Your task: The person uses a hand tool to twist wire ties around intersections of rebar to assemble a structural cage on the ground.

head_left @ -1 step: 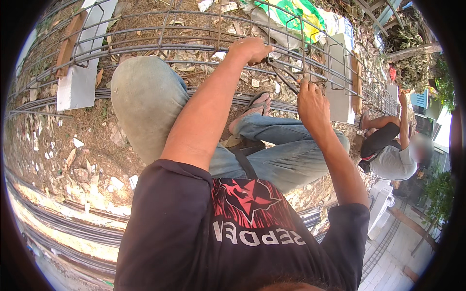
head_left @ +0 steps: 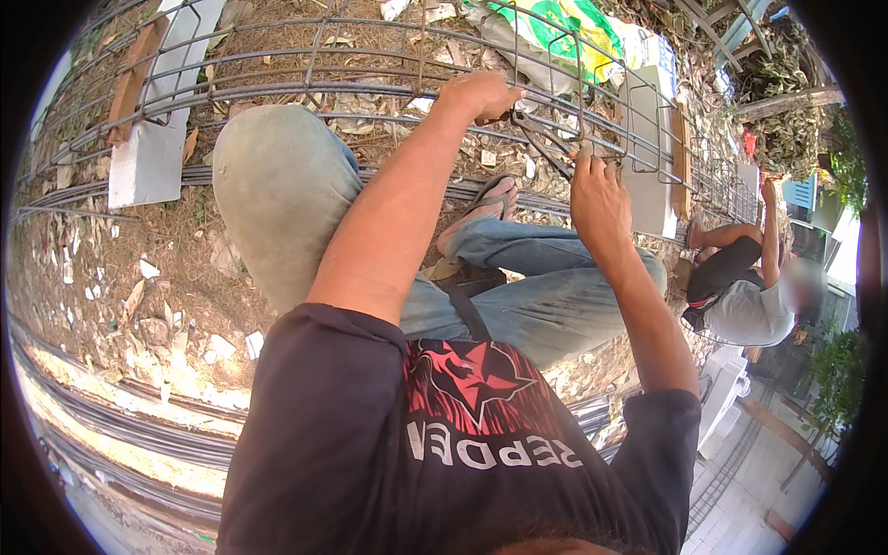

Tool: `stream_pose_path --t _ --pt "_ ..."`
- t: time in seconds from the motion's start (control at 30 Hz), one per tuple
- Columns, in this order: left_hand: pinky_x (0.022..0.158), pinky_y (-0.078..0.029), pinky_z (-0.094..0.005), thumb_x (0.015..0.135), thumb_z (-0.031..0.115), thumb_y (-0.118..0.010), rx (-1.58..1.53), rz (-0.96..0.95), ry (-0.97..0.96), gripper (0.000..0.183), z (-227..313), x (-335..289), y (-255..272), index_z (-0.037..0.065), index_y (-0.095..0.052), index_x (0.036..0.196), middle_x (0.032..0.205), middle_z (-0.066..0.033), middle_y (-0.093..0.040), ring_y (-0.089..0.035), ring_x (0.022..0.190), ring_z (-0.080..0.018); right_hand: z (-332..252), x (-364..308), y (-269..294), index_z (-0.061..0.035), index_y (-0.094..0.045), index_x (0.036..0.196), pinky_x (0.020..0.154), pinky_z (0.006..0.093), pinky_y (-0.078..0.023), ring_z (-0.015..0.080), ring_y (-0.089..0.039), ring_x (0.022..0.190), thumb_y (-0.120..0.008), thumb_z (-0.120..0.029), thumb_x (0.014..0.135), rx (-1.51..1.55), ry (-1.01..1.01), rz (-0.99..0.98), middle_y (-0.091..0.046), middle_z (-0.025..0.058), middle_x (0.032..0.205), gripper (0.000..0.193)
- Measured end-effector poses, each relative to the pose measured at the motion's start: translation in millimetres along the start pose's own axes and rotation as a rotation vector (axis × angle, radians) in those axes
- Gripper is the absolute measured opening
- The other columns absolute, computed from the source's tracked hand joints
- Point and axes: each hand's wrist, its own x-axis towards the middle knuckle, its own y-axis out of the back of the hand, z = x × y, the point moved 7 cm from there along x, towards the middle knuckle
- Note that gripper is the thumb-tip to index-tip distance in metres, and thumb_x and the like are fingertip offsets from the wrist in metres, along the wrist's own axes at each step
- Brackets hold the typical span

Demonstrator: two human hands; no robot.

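Observation:
My right hand point(head_left: 601, 194) is closed around the handles of a pair of pincers point(head_left: 546, 146), whose dark head points up and left toward my left hand. The pincers' jaws sit against the rods of a long steel rebar cage point(head_left: 370, 90), where their exact bite is too small to make out. My left hand point(head_left: 479, 96) is curled into a fist over the cage's near rods, right beside the pincers' head. Whatever lies inside its fingers is hidden. Square stirrups point(head_left: 580, 88) stand along the cage near my right hand.
White blocks point(head_left: 148, 166) point(head_left: 647, 199) and wooden pieces point(head_left: 682, 157) stand beneath the cage. A green, yellow and white sack point(head_left: 564, 37) lies beyond it. Bundled rods point(head_left: 139, 435) run at lower left. Another person point(head_left: 745, 301) crouches at right, a hand raised to the cage.
My right hand has shifted very slightly to the right with the pincers. My left hand stays at the same spot on the rods.

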Motion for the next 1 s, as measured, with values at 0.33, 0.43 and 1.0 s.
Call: stream_pose_path --t 0.33,0.43,1.0 --pt "0.092 -0.056 -0.0512 0.108 0.059 -0.046 -0.023 0.004 -0.023 0.072 1.6 0.2 1.1 -0.001 -0.078 0.085 0.085 -0.0187 -0.076 -0.075 0.092 -0.0359 -8.5 -9.8 -11.4 -0.0030 -0.057 0.126 0.075 0.0496 -0.060 0.0382 -0.074 0.093 -0.058 -0.017 0.103 0.242 -0.095 -0.054 -0.071 0.0170 0.107 0.027" --pt "0.092 -0.055 -0.0510 0.108 0.060 -0.046 0.021 0.045 -0.061 0.073 2.5 1.3 1.6 -0.002 -0.078 0.085 0.084 -0.0183 -0.076 -0.074 0.091 -0.0357 -12.8 -13.8 -5.2 -0.0050 -0.057 0.129 0.078 0.0489 -0.060 0.0376 -0.073 0.096 -0.059 -0.012 0.101 0.225 -0.091 -0.005 -0.070 0.0169 0.110 0.029" --pt "0.096 -0.053 -0.0531 0.107 0.059 -0.047 -0.006 -0.004 -0.015 0.068 1.8 -0.2 -0.3 0.000 -0.078 0.093 0.098 -0.0227 -0.077 -0.073 0.100 -0.0396 -4.8 -10.6 -18.7 -0.0081 -0.063 0.124 0.078 0.0513 -0.058 0.0411 -0.072 0.091 -0.063 -0.018 0.101 0.224 -0.133 0.016 -0.071 0.0191 0.105 0.025"
